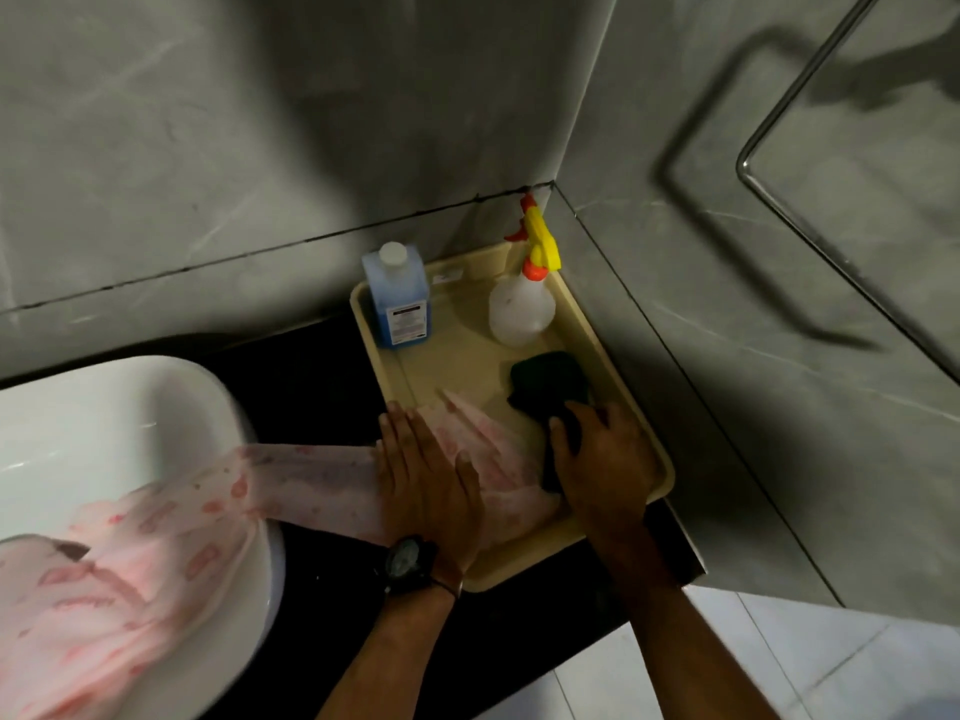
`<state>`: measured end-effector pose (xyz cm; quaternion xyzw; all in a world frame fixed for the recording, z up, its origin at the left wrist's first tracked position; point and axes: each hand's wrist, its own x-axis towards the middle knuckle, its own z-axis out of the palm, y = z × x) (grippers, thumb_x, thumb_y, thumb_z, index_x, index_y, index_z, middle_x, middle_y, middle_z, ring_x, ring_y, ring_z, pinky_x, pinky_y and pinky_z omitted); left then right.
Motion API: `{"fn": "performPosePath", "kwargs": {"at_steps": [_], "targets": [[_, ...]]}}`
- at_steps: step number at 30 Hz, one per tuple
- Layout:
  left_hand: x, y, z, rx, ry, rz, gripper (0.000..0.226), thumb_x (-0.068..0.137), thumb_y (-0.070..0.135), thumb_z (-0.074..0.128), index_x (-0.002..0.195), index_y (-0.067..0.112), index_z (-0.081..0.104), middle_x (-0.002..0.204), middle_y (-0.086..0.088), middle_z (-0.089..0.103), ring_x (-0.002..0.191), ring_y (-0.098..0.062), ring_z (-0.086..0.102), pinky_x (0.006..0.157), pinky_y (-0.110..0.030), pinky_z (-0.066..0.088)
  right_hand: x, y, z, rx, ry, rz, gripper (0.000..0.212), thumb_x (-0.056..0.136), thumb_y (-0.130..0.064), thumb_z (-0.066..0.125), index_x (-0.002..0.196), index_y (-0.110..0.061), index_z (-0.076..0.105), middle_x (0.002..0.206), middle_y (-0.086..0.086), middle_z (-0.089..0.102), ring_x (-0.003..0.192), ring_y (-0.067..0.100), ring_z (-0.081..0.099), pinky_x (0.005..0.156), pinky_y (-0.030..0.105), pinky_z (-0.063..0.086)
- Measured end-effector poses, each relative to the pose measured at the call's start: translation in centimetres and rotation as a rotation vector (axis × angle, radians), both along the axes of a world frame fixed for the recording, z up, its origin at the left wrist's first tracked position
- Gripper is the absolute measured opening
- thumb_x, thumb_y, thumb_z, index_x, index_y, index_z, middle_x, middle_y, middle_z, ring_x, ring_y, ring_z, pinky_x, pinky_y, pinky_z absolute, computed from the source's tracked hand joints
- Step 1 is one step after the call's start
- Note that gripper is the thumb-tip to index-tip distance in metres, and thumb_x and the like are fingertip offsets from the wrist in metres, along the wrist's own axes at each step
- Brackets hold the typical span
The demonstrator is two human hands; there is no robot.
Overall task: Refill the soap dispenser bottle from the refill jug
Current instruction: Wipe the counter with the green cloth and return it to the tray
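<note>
Nearest, the left hand (426, 475), a watch (408, 563) on its wrist, lies flat with fingers straight, pressing a pink patterned cloth (291, 480) onto the near-left part of a beige tray (660, 459). Just beside it at 3 o'clock, the right hand (602, 459) curls its fingers round a dark green cloth (550, 387), which lies on the tray's near-right part. The two hands sit close but do not touch.

The pink cloth trails from the tray toward 9 o'clock, across the black counter (311, 376) and over the rim of a white basin (104, 433), where it bunches up at 8 o'clock.

Farther back on the tray, at its 11 o'clock corner, stands the jug (397, 298), upright, blue liquid inside, white cap on. At the tray's 1 o'clock corner stands a clear spray bottle (519, 304) with a yellow and orange trigger head, upright, well apart from the jug.

The tray is tucked into the corner of grey tiled walls (208, 148). At 2 o'clock a metal rail (779, 111) runs along the right wall.
</note>
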<state>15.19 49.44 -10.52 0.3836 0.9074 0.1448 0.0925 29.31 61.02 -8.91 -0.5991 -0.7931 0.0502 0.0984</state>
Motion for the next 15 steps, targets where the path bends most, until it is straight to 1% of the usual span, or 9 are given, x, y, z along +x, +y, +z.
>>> {"fn": "performPosePath", "kwargs": {"at_steps": [2,4,6,7,10,12,13,14,15], "targets": [[0.0,0.2,0.1,-0.004,0.007,0.000,0.076,0.092,0.035,0.035,0.153,-0.009,0.020,0.163,-0.027,0.018,0.152,-0.040,0.020,0.122,-0.052,0.020,0.4,-0.6,-0.6,-0.058,-0.048,0.014,0.038,0.101,-0.052,0.050,0.124,-0.028,0.068,0.113,0.006,0.072,0.103,0.031,0.068,0.094,0.046,0.051],[0.0,0.3,-0.1,-0.001,0.021,-0.010,0.076,0.092,0.035,0.034,0.152,-0.010,0.021,0.162,-0.028,0.019,0.151,-0.041,0.021,0.123,-0.052,0.019,0.5,-1.0,-0.7,-0.182,-0.058,0.047,0.044,0.102,-0.053,0.043,0.133,-0.029,0.063,0.123,0.005,0.071,0.113,0.029,0.066,0.101,0.046,0.049],[-0.2,0.2,-0.4,0.000,0.027,-0.032,0.076,0.092,0.036,0.032,0.152,-0.010,0.021,0.162,-0.028,0.018,0.151,-0.042,0.020,0.123,-0.052,0.017,0.7,-1.2,-0.2,-0.211,0.027,0.061,0.047,0.103,-0.053,0.042,0.139,-0.028,0.059,0.129,0.004,0.070,0.121,0.026,0.064,0.104,0.046,0.050],[-0.3,0.2,-0.3,-0.017,0.009,-0.029,0.077,0.091,0.037,0.031,0.152,-0.010,0.020,0.162,-0.028,0.018,0.151,-0.042,0.020,0.123,-0.052,0.016,0.8,-1.5,0.8,-0.208,0.100,0.066,0.046,0.104,-0.051,0.045,0.139,-0.026,0.059,0.129,0.003,0.070,0.120,0.024,0.065,0.103,0.043,0.051],[-0.4,0.3,-0.2,-0.033,-0.021,-0.041,0.081,0.088,0.039,0.031,0.151,-0.011,0.023,0.160,-0.030,0.022,0.149,-0.044,0.024,0.121,-0.054,0.019,1.5,-2.9,4.9,-0.017,0.392,0.075,0.029,0.102,-0.034,0.062,0.125,-0.017,0.071,0.116,0.004,0.075,0.108,0.023,0.071,0.094,0.033,0.054],[-0.4,0.6,1.3,-0.017,-0.052,-0.057,0.081,0.088,0.041,0.028,0.148,-0.013,0.030,0.156,-0.033,0.030,0.145,-0.048,0.031,0.119,-0.057,0.027,2.3,-4.2,9.2,0.215,0.569,0.123,0.016,0.099,-0.019,0.070,0.111,-0.010,0.076,0.105,0.005,0.077,0.096,0.022,0.073,0.089,0.030,0.056],[-0.6,0.7,2.2,-0.014,-0.076,-0.078,0.081,0.089,0.042,0.027,0.147,-0.014,0.032,0.154,-0.034,0.032,0.143,-0.050,0.034,0.117,-0.059,0.030,2.7,-4.8,11.6,0.338,0.658,0.137,0.013,0.097,-0.016,0.071,0.106,-0.009,0.077,0.102,0.002,0.077,0.092,0.019,0.073,0.087,0.027,0.056],[-1.0,0.9,2.9,0.019,-0.051,-0.102,0.081,0.090,0.043,0.026,0.147,-0.014,0.031,0.155,-0.034,0.031,0.143,-0.051,0.033,0.117,-0.060,0.029,3.7,-5.3,14.4,0.444,0.768,0.153,0.011,0.097,-0.015,0.071,0.105,-0.011,0.077,0.101,-0.002,0.076,0.092,0.017,0.073,0.088,0.025,0.055],[-1.2,1.1,4.5,0.067,-0.028,-0.120,0.082,0.091,0.045,0.024,0.149,-0.013,0.026,0.157,-0.033,0.027,0.146,-0.050,0.029,0.119,-0.059,0.025,4.4,-6.3,18.0,0.513,0.868,0.149,0.010,0.098,-0.016,0.071,0.106,-0.014,0.076,0.103,-0.006,0.075,0.093,0.016,0.073,0.089,0.026,0.054]]}}
